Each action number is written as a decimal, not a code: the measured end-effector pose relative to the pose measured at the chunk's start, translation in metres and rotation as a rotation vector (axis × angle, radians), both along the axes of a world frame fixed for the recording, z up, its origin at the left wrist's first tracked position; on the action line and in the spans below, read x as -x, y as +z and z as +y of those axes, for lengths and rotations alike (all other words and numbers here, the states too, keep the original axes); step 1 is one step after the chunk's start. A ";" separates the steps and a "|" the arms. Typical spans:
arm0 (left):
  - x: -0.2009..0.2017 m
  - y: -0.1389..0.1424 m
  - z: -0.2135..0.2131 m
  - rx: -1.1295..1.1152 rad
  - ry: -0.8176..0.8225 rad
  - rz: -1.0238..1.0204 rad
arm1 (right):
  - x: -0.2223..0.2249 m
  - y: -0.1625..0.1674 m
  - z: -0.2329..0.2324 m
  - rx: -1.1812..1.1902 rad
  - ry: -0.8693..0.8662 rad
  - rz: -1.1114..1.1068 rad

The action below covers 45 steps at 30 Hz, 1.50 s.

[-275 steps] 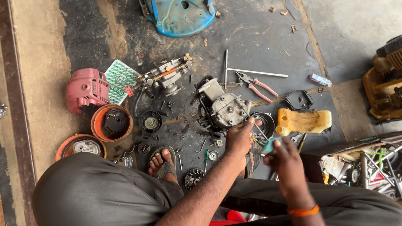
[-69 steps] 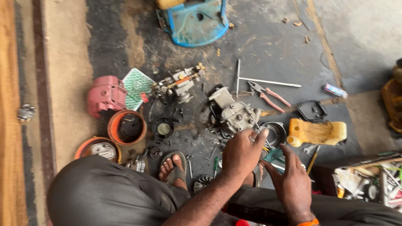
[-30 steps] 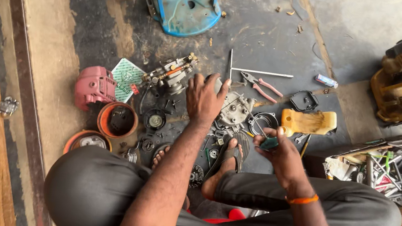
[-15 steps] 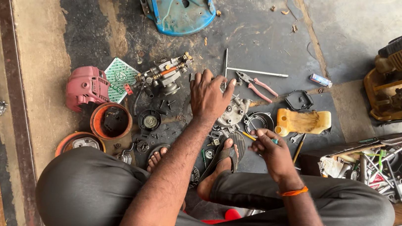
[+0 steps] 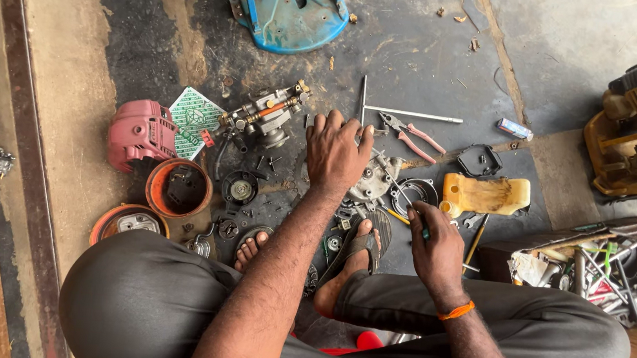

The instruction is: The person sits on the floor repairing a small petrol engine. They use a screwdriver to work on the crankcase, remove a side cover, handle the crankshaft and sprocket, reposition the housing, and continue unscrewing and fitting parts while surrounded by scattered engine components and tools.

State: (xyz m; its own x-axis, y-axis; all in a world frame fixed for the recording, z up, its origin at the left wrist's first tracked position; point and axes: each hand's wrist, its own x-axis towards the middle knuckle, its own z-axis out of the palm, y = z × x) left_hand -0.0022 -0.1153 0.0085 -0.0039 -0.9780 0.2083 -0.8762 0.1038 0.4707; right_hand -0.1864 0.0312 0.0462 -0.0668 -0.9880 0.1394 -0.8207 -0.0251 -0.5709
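- Your right hand (image 5: 437, 251) has a closed grip on a thin screwdriver (image 5: 409, 218).
- Your left hand (image 5: 334, 153) lies spread, pressing the metal engine block (image 5: 375, 179) on the floor (image 5: 427, 48), beside the pliers (image 5: 411, 133).
- Block looks heavy, rigid, probably oily; hold its outer casing.

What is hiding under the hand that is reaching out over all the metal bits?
The left hand lies on a grey metal engine block. Only the block's right side shows. The part beneath the palm is covered, so whether anything small is there can't be seen.
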 end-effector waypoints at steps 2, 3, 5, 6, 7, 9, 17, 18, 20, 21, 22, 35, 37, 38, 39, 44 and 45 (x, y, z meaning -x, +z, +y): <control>0.000 0.001 0.000 -0.007 0.003 -0.005 | 0.000 -0.001 0.001 0.012 0.003 0.020; 0.000 0.002 0.000 -0.011 0.001 -0.003 | 0.000 -0.002 0.001 0.033 0.005 0.023; 0.000 0.003 0.000 -0.022 -0.004 0.003 | -0.002 -0.003 0.001 0.072 0.009 0.032; 0.000 0.004 0.000 -0.019 -0.003 -0.001 | -0.003 -0.004 0.001 0.083 0.009 0.032; -0.001 0.005 0.000 -0.019 -0.005 -0.003 | -0.003 -0.004 0.001 0.092 0.005 0.032; -0.001 0.006 0.000 -0.011 -0.004 -0.005 | -0.004 -0.005 0.001 0.096 -0.004 0.045; 0.000 0.006 0.002 0.011 0.007 0.002 | -0.002 -0.007 0.004 0.075 -0.003 0.066; 0.000 0.006 0.002 -0.008 0.004 0.003 | -0.003 -0.008 0.004 0.081 0.000 0.065; 0.000 0.006 0.002 -0.046 -0.004 0.010 | -0.003 -0.009 0.004 0.092 0.003 0.067; 0.000 0.006 0.002 -0.038 -0.002 0.007 | -0.003 -0.009 0.004 0.111 0.012 0.083; 0.000 0.006 0.002 -0.029 -0.002 0.003 | -0.003 -0.009 0.004 0.130 0.019 0.099; 0.000 0.009 0.004 0.001 -0.001 -0.010 | 0.000 -0.017 0.004 0.166 0.105 0.328; 0.000 0.010 0.004 -0.017 -0.002 -0.007 | 0.001 -0.016 0.005 0.144 0.096 0.332; 0.000 0.010 0.004 -0.023 -0.001 -0.005 | 0.001 -0.016 0.004 0.135 0.092 0.334; 0.000 0.011 0.004 -0.026 -0.001 -0.003 | 0.001 -0.016 0.004 0.151 0.094 0.324; 0.000 0.010 0.005 0.014 0.007 0.022 | -0.003 -0.016 0.005 0.190 0.105 0.289; 0.000 0.009 0.005 0.011 0.009 0.014 | -0.003 -0.016 0.005 0.189 0.108 0.294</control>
